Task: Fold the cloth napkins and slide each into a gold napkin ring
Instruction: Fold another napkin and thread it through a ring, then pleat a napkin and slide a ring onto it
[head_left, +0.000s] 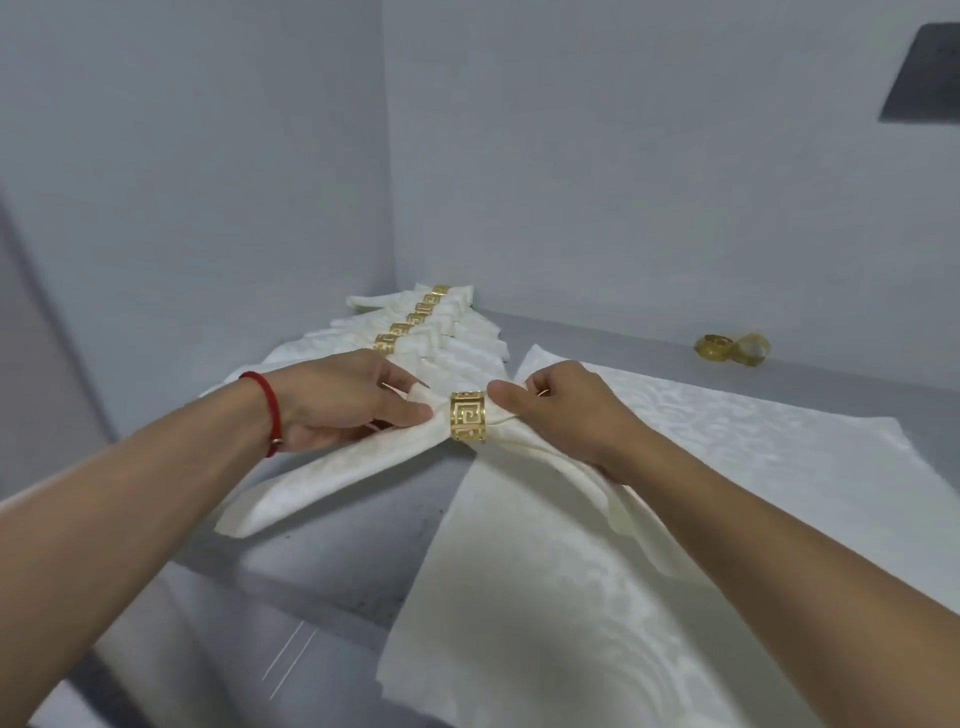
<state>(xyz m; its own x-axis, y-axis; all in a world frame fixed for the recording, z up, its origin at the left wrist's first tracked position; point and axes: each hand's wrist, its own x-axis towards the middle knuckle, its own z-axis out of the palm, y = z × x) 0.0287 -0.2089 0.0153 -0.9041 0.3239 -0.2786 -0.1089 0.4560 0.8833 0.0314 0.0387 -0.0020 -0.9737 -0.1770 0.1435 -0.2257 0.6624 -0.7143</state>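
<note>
Here the ring is already on and the step in hand looks like dressing the two wings. The left hand (343, 402), red cord bracelet (270, 415) at its wrist, has thumb and fingers closed on the left wing of the folded napkin (332, 483), pinching the cloth just beside the gold napkin ring (468, 417). The ring sits at the napkin's waist, upright, its key-pattern face toward the camera. The right hand (566, 415) pinches the right wing where it leaves the ring, fingers curled shut on cloth, thumb tip touching the ring's edge.

Next, I judge, the napkin wants centring and setting at the near end of the row of finished napkins (415, 332), which lies just behind the hands and runs into the corner. Under the right forearm lie flat napkins (727, 447) not yet folded; the held napkin's right wing drapes over them and could drag one along. Well apart, by the far wall, rest spare rings (732, 349) on the grey table (332, 551).
</note>
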